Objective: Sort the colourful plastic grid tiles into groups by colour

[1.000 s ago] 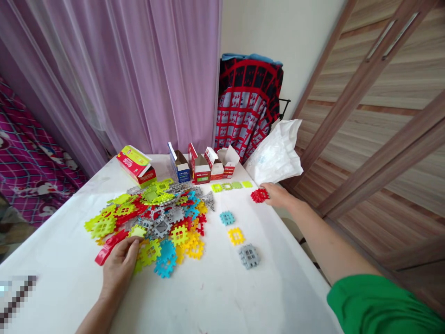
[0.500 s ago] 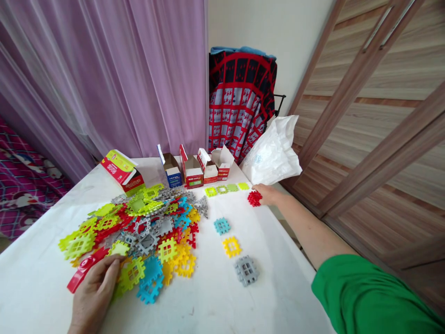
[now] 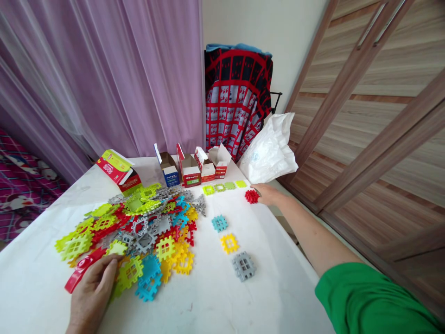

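My left hand [image 3: 91, 288] rests at the near left edge of a heap of notched plastic building pieces in lime green, grey, red, blue and yellow. Its thumb and forefinger are closed at the edge of a lime-green building piece [image 3: 132, 272]. A curved red plastic piece [image 3: 82, 268] lies just behind that hand. My right hand [image 3: 267, 194] is stretched far out to the table's right edge, its fingers closed about a small stack of red building pieces [image 3: 251, 196]; some fingertips are hidden. Nearer me are a blue piece [image 3: 219, 223], a yellow piece [image 3: 229, 243] and grey pieces [image 3: 244, 266].
Several lime-green pieces [image 3: 229, 186] form a row before the opened small boxes [image 3: 191, 175]. A red and green box [image 3: 120, 171] lies at the back left. The white plastic bag [image 3: 269, 150] stands at the back right. All are on a white-covered table [image 3: 194, 311].
The camera view has shifted slightly, so the scene sits a little further left. Both hands keep nearly the same places beside the pieces.
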Motion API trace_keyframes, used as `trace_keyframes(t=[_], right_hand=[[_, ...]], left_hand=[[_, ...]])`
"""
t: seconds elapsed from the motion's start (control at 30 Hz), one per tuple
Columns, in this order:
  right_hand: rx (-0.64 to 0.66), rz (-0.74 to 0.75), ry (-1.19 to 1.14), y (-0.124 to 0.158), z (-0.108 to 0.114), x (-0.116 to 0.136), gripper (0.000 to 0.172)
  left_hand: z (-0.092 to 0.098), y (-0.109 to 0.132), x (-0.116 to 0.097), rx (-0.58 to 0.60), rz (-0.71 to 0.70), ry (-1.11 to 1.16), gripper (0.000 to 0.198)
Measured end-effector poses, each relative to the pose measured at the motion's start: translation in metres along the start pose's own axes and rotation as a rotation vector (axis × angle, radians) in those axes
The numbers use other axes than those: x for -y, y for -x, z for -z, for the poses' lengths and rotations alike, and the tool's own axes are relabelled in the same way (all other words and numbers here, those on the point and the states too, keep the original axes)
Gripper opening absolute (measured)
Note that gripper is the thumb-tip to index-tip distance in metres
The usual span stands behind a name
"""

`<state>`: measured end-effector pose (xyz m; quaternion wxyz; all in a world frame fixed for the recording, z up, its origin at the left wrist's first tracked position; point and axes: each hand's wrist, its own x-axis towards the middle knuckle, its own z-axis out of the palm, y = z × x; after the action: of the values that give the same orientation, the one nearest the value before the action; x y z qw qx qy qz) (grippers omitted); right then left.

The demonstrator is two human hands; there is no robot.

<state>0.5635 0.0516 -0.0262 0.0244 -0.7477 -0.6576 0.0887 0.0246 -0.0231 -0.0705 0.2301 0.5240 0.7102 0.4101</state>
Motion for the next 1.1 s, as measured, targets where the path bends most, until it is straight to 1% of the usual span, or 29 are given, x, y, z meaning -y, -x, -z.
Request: trace_keyframes(t=[0.07, 0.2, 0.27, 0.33, 0.4, 0.5, 0.67, 0.77, 0.87, 0.93, 1.0, 1.1], right_hand=[[-0.042, -0.112, -0.032, 0.006, -0.008, 0.004, 0.069], [-0.146, -0.395, -0.107, 0.016, -0.033, 0.019, 0.087], [-0.202, -0.471, -0.126, 0.019, -0.045, 0.028, 0.093], [-0.260, -0.509, -0.139, 0.021, -0.054, 0.034, 0.093], [-0.304, -0.519, -0.153, 0.021, -0.059, 0.037, 0.088], [-0.331, -0.499, -0.167, 0.020, -0.063, 0.035, 0.081], [-0.377, -0.439, -0.182, 0.016, -0.071, 0.025, 0.076], [-0.430, -0.395, -0.216, 0.013, -0.078, 0.018, 0.072], [-0.468, -0.384, -0.247, 0.011, -0.086, 0.014, 0.072], [-0.514, -0.386, -0.317, 0.011, -0.092, 0.011, 0.076], [-0.610, -0.392, -0.460, 0.012, -0.100, 0.009, 0.080], [-0.744, -0.421, -0.641, 0.018, -0.111, 0.006, 0.075]], left_hand=[[0.000, 0.000, -0.001, 0.000, 0.000, 0.003, 0.045], [0.000, 0.000, 0.001, 0.002, -0.030, 0.000, 0.042], [0.000, -0.002, 0.005, 0.006, -0.039, 0.004, 0.041], [-0.001, -0.003, 0.009, 0.017, -0.038, 0.010, 0.040], [-0.001, -0.004, 0.013, 0.021, -0.038, 0.013, 0.039], [-0.001, -0.004, 0.016, 0.021, -0.033, 0.020, 0.039], [-0.002, -0.003, 0.013, 0.010, -0.036, 0.027, 0.039], [-0.002, -0.003, 0.012, -0.003, -0.070, 0.026, 0.035], [-0.003, -0.004, 0.015, -0.001, -0.106, 0.027, 0.033], [-0.003, -0.005, 0.018, -0.007, -0.128, 0.022, 0.034], [-0.004, -0.006, 0.023, -0.007, -0.153, 0.014, 0.035], [-0.006, -0.008, 0.028, -0.018, -0.187, 0.002, 0.034]])
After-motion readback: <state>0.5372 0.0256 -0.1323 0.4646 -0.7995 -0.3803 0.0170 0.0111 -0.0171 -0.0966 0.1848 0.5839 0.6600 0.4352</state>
